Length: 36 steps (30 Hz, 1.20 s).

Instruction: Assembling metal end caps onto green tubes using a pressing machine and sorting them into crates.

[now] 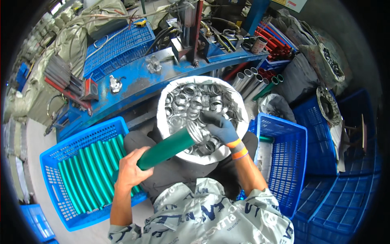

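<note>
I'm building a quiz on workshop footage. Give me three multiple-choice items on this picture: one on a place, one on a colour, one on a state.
1. Where do the spare green tubes lie?
A. In the blue crate at the person's left
B. On the blue bench
C. In the white sack

2. What colour is the tube held by the left hand?
A. Red
B. Green
C. Silver

3. How is the right hand dressed?
A. Bare
B. In a grey glove with orange cuff
C. Bandaged

Answers: A, they fill the left crate; B, its sleeve is green; B, the glove shows over the metal rings.
</note>
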{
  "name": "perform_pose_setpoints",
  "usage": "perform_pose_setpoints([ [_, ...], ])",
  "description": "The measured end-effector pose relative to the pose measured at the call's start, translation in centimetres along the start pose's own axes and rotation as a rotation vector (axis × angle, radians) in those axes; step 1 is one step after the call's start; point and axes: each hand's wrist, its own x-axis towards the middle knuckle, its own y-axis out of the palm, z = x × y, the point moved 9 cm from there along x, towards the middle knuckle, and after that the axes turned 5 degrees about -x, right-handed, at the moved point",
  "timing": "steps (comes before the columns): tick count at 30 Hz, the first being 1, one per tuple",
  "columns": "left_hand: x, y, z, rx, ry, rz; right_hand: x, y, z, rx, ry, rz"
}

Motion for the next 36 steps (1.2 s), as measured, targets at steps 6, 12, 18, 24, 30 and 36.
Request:
perform_pose_setpoints([
  [6,-0.6,0.1,2.4,-0.454,-0.164,0.136,-1.1,4.2,-6.6,-1.39,-0.114,0.305],
  [12,-1.1,0.7,2.1,-0.811,-0.247,0.233,-0.4,4.7,-10.6,-1.74,-0.202,0.239],
  [18,-1.9,1.6,1.8,-1.096,-0.303,0.204,-0.8,5.6,-10.7,-1.812,0.13,0.429],
  [24,-0.5,2.0,2.6,-1.258,-0.236,-0.017,-2.5,0.7,-6.1,-1.411,0.169,0.201],
  [30,-1.3,1.1,6.0,-1.559,-0.159,-0.413,-4.5,3.9,-4.1,0.958,0.235,0.016],
  [36,-1.3,4.2,7.0,-1.736,-0.319,-0.524,-8.0,7.7,2.0,1.163,0.106,0.079],
])
